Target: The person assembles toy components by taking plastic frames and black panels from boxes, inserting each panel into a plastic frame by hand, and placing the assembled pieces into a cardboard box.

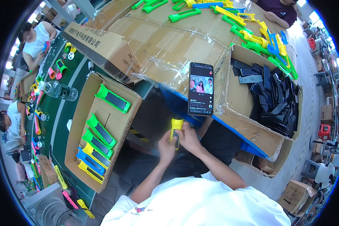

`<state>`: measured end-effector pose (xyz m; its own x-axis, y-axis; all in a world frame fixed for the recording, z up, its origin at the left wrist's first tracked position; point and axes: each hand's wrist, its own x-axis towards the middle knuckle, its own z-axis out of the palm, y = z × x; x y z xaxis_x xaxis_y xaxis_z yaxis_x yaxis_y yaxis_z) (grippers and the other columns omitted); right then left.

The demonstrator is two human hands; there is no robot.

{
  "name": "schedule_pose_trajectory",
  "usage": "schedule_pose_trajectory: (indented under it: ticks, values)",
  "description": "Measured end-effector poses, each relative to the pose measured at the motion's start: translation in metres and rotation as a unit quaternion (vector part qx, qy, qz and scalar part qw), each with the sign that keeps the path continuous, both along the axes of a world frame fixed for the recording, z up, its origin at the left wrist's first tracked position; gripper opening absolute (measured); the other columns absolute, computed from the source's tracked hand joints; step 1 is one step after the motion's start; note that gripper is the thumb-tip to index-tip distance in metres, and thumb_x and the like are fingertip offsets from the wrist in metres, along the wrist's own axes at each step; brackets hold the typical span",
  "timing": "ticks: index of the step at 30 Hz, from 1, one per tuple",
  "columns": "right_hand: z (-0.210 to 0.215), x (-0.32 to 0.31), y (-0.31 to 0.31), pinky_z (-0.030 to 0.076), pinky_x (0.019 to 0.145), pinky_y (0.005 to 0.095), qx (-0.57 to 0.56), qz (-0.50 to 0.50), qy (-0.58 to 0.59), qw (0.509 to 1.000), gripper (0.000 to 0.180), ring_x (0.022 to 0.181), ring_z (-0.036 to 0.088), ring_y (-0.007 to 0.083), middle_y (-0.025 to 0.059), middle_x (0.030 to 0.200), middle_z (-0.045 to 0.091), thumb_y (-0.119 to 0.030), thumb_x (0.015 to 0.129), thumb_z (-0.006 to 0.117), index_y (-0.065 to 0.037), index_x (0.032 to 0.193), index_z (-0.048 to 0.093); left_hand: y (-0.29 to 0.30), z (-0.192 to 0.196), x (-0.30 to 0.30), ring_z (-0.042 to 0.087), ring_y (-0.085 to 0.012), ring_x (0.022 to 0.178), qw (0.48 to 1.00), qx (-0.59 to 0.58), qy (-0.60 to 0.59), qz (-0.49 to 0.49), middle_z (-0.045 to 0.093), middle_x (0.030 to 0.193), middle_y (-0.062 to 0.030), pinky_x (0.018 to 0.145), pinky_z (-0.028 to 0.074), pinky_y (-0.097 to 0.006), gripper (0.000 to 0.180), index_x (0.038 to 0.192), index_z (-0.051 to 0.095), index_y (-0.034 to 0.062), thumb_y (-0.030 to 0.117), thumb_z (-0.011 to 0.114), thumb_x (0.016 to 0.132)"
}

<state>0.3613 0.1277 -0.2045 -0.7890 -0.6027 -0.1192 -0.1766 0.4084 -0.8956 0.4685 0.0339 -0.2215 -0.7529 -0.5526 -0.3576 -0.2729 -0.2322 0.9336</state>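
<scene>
My left hand (167,147) and my right hand (189,140) are both closed round a yellow plastic flashlight-shaped housing (176,123). It stands nearly upright over my lap, wide end up, with a dark strip along its face. To the left, a cardboard box (135,103) holds several housings with dark strips, among them a green housing (112,98) and a blue housing (90,162). On the right, another cardboard box (248,127) is heaped with flat black plates (278,100). A lit smartphone (200,90) leans between that box and the cardboard-covered table.
Loose green, yellow and blue housings lie along the far edge of the cardboard-covered table (177,41). A water bottle (60,90) rests on the green belt (52,116) at left. A fan (51,209) stands at lower left. Other people sit at left and far right.
</scene>
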Motion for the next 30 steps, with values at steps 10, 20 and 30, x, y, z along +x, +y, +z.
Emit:
schedule_pose_trajectory:
  ticks: [10,20,30]
  values:
    - [-0.01,-0.012,0.003,0.052,0.06,0.0337,-0.102,0.025,-0.064,0.992,0.028,0.067,0.069,0.019,0.0113,0.078,0.066,-0.018,0.098,0.069,-0.001,0.108,0.049,-0.011,0.003,-0.003,0.066,-0.0113,0.108,0.992,0.116,0.043,-0.016,0.069,0.124,-0.0087,0.096,0.051,-0.025,0.044,0.143,0.053,-0.0041,0.001,0.061,0.1]
    - [-0.016,-0.009,0.011,0.051,0.064,0.0251,-0.06,0.15,-0.245,0.956,0.031,0.073,0.065,0.0096,0.0053,0.084,0.068,-0.022,0.09,0.08,-0.001,0.103,0.06,-0.029,-0.004,0.002,0.068,-0.0159,0.106,0.959,0.269,0.081,0.038,0.07,0.116,-0.0096,0.094,0.054,-0.03,0.043,0.143,0.049,0.0005,0.006,0.061,0.102]
    - [-0.007,-0.007,0.009,0.047,0.052,0.0256,-0.011,0.132,-0.246,0.96,0.032,0.057,0.064,0.0108,0.0059,0.068,0.068,-0.021,0.079,0.088,-0.001,0.082,0.063,-0.034,0.005,0.005,0.073,-0.0156,0.093,0.982,0.185,0.0,0.038,0.074,0.109,-0.0119,0.082,0.059,-0.027,0.044,0.135,0.055,-0.0024,-0.002,0.071,0.093]
